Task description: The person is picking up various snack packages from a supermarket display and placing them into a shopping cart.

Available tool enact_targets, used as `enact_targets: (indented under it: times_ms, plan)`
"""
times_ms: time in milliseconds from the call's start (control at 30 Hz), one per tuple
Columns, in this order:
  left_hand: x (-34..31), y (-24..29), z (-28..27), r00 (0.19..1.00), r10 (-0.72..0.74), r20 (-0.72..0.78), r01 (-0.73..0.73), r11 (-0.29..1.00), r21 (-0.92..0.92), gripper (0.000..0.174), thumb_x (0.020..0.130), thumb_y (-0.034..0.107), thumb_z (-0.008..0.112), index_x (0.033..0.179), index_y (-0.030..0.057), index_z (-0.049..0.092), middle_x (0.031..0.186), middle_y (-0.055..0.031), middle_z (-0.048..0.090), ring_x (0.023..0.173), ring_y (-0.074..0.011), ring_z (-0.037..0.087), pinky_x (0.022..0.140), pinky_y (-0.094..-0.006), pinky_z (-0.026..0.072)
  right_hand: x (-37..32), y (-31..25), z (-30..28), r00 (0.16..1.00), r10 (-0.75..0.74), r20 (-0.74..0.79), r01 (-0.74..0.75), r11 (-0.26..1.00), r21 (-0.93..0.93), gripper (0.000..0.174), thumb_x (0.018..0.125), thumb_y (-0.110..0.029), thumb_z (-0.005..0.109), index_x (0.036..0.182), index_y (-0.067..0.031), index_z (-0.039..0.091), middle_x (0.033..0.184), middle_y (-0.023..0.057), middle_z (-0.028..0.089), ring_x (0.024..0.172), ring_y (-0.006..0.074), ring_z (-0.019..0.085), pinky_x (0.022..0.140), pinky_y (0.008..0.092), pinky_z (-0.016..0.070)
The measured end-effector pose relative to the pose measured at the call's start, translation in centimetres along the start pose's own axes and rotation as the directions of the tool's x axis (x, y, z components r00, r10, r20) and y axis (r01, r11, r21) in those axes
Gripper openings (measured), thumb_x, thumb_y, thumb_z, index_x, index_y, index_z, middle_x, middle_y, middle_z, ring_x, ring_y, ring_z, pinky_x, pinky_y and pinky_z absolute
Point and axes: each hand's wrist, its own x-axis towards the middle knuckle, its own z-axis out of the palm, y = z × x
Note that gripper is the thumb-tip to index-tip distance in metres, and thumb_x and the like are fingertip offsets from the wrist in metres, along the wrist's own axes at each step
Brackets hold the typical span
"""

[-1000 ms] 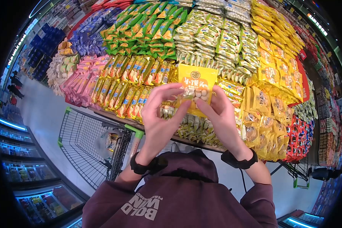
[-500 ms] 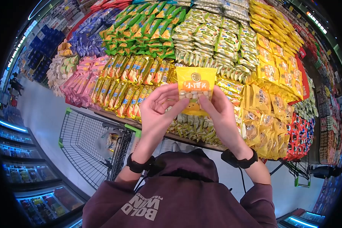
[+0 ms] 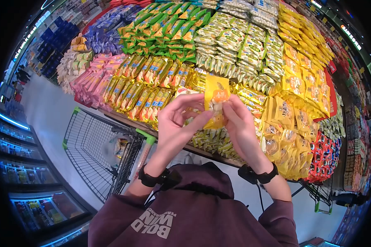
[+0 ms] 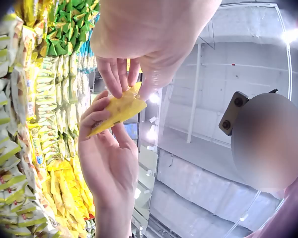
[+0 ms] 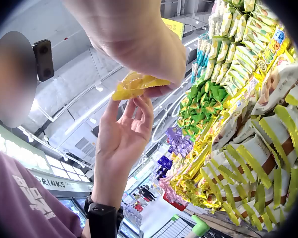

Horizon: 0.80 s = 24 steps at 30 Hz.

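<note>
A small yellow packet (image 3: 216,96) with an orange label and a see-through part is held between both hands over the display. The left hand (image 3: 175,123) pinches its left side, thumb on the front. On the other side the right hand (image 3: 241,127) grips the packet with thumb and fingers. In the left wrist view the packet (image 4: 121,109) looks tilted, with the right hand (image 4: 109,163) below it. The right wrist view has the packet (image 5: 136,85) above the left hand (image 5: 121,139); the right hand (image 5: 134,39) partly covers it.
Heaps of wrapped snacks fill the display, among them green packs (image 3: 165,31), gold packs (image 3: 140,88) and yellow bags (image 3: 288,136). A wire shopping cart (image 3: 90,144) with a bag in it stands at the left. Lit freezers (image 3: 33,173) line the far left.
The packet has turned from facing the head camera to a sideways angle, with less of its front showing. Both hands still hold it, and the head view has shifted slightly.
</note>
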Motion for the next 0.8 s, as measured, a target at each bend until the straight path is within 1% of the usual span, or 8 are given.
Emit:
enact_targets:
  times_ms: [100,167,267,333,400,600,700,800]
  plan:
    - [-0.2,-0.2,0.4,1.000,-0.006,-0.023,0.006,1.000,0.003,0.037,0.082,-0.006,0.065,0.118,-0.0054,0.056,0.109,-0.0100,0.063,0.097,-0.0129,0.060,0.084,-0.0260,0.0488,-0.5,-0.8,-0.8,1.000,-0.019,0.003,0.019,0.996,-0.087,0.030,0.097,-0.013,0.055,0.125,-0.0040,0.049,0.110,0.0043,0.061,0.103,0.0096,0.056,0.093,0.0270,0.0418]
    - [-0.5,-0.6,1.0,0.998,-0.047,-0.042,0.045,0.998,-0.048,0.036,0.084,-0.004,0.064,0.119,-0.0052,0.056,0.110,-0.0103,0.063,0.098,-0.0129,0.060,0.086,-0.0254,0.0477,-1.2,-1.0,-1.0,0.998,-0.056,-0.018,0.054,0.994,-0.093,0.032,0.094,-0.011,0.059,0.123,-0.0040,0.048,0.111,0.0055,0.061,0.103,0.0108,0.057,0.090,0.0271,0.0447]
    - [-1.1,-0.7,2.3,0.987,-0.149,-0.066,0.150,0.989,0.004,0.036,0.085,-0.002,0.063,0.120,-0.0056,0.055,0.111,-0.0108,0.063,0.101,-0.0139,0.060,0.088,-0.0255,0.0469,-2.6,-1.2,-1.9,0.995,-0.088,-0.053,0.081,0.989,-0.127,0.035,0.091,-0.008,0.063,0.121,-0.0037,0.047,0.113,0.0072,0.061,0.105,0.0122,0.058,0.086,0.0274,0.0483]
    - [-1.5,-1.0,3.4,0.990,-0.134,-0.041,0.133,0.991,-0.013,0.036,0.084,-0.006,0.064,0.118,-0.0070,0.055,0.109,-0.0112,0.063,0.099,-0.0124,0.061,0.084,-0.0251,0.0519,-3.5,-1.3,-2.9,0.994,-0.095,-0.054,0.086,0.985,-0.149,0.035,0.089,-0.007,0.065,0.120,-0.0035,0.047,0.115,0.0078,0.061,0.106,0.0126,0.058,0.085,0.0276,0.0504]
    - [-1.9,-1.4,4.6,0.995,-0.097,0.001,0.097,0.995,0.032,0.037,0.083,-0.006,0.066,0.118,-0.0074,0.054,0.107,-0.0118,0.065,0.097,-0.0115,0.062,0.079,-0.0243,0.0559,-4.3,-1.3,-3.9,0.995,-0.088,-0.046,0.081,0.989,-0.124,0.036,0.089,-0.007,0.065,0.121,-0.0032,0.047,0.115,0.0075,0.061,0.106,0.0126,0.058,0.085,0.0273,0.0501]
    - [-3.3,-1.7,7.2,0.965,-0.263,-0.005,0.263,0.962,0.075,0.035,0.081,-0.004,0.070,0.113,-0.0054,0.056,0.104,-0.0103,0.066,0.093,-0.0108,0.064,0.078,-0.0225,0.0550,-6.2,-1.0,-5.9,0.995,-0.067,-0.070,0.063,0.996,-0.065,0.044,0.088,-0.010,0.067,0.124,-0.0011,0.046,0.117,0.0086,0.060,0.108,0.0132,0.058,0.087,0.0263,0.0479]
    - [-3.9,-2.4,8.1,0.962,-0.274,0.003,0.274,0.960,0.060,0.034,0.081,-0.004,0.070,0.112,-0.0042,0.058,0.104,-0.0094,0.066,0.093,-0.0111,0.065,0.080,-0.0225,0.0539,-7.2,-0.7,-7.0,0.994,-0.095,-0.061,0.090,0.992,-0.086,0.041,0.088,-0.010,0.067,0.122,-0.0003,0.048,0.117,0.0091,0.060,0.109,0.0137,0.057,0.090,0.0265,0.0466]
    - [-4.6,-2.6,8.6,0.958,-0.288,0.016,0.286,0.955,0.084,0.033,0.080,-0.005,0.071,0.112,-0.0032,0.060,0.105,-0.0084,0.066,0.094,-0.0123,0.064,0.084,-0.0243,0.0524,-8.0,-0.6,-8.4,0.991,-0.134,-0.021,0.127,0.972,-0.196,0.036,0.086,-0.007,0.067,0.118,-0.0001,0.052,0.116,0.0097,0.061,0.110,0.0147,0.057,0.093,0.0278,0.0461]
